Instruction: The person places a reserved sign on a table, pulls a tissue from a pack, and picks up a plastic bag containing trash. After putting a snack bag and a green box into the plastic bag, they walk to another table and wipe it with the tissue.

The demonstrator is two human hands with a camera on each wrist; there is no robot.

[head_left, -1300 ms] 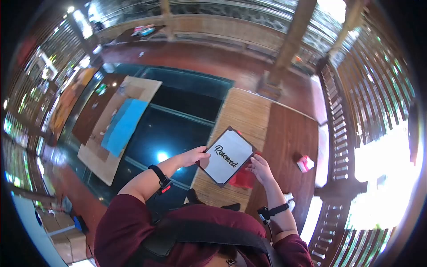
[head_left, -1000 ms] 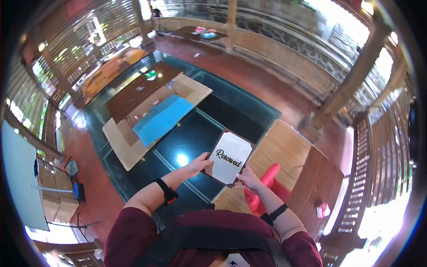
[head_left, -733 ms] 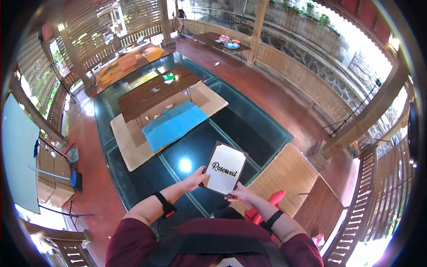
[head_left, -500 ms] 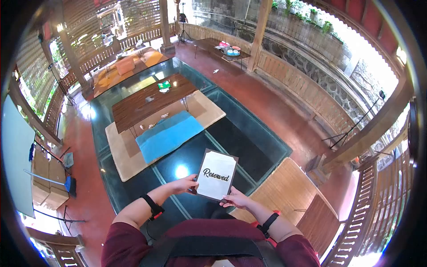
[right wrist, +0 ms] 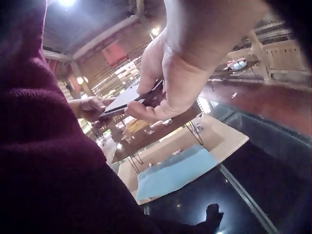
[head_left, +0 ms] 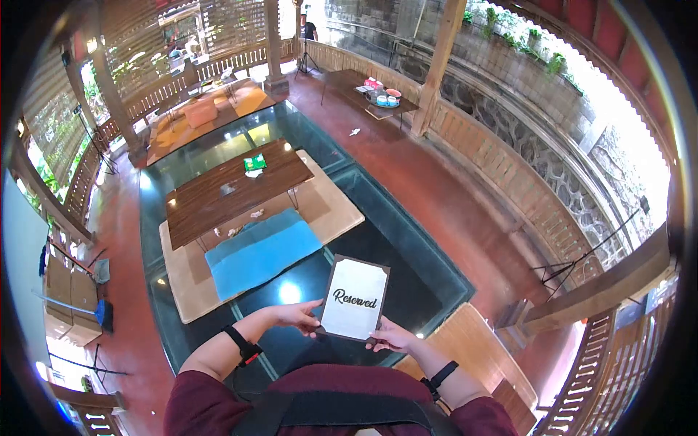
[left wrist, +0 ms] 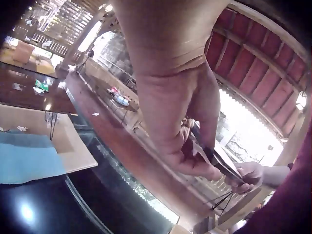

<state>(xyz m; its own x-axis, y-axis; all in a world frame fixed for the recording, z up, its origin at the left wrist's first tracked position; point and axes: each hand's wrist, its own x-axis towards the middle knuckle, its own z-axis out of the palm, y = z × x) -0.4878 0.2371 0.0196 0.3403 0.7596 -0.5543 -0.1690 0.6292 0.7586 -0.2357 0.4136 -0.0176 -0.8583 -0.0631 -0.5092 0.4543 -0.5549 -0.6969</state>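
A Reserved sign [head_left: 354,301], a white sheet with black script on a dark brown backing, is held in front of the chest with its face up. My left hand [head_left: 299,317] grips the lower left edge. At the lower right corner, my right hand [head_left: 393,337] pinches the board, thumb on the face and fingers beneath. The left wrist view shows the sign's thin dark edge [left wrist: 222,163] between thumb and fingers. Seen from the right wrist, the sign [right wrist: 124,100] spans both hands.
Beyond lie a blue mat [head_left: 265,251] and a low wooden table [head_left: 233,190] bearing a green packet [head_left: 255,162]. Glass floor panels [head_left: 392,251] surround them. A bamboo-topped platform [head_left: 465,341] is at lower right, near a thick post [head_left: 603,280]. A broom [head_left: 104,316] stands by cartons at left.
The view has swung right-to-left off the bamboo platform, and the sign now overlaps the glass floor. My right hand has shifted from the sign's right edge to its lower right corner.
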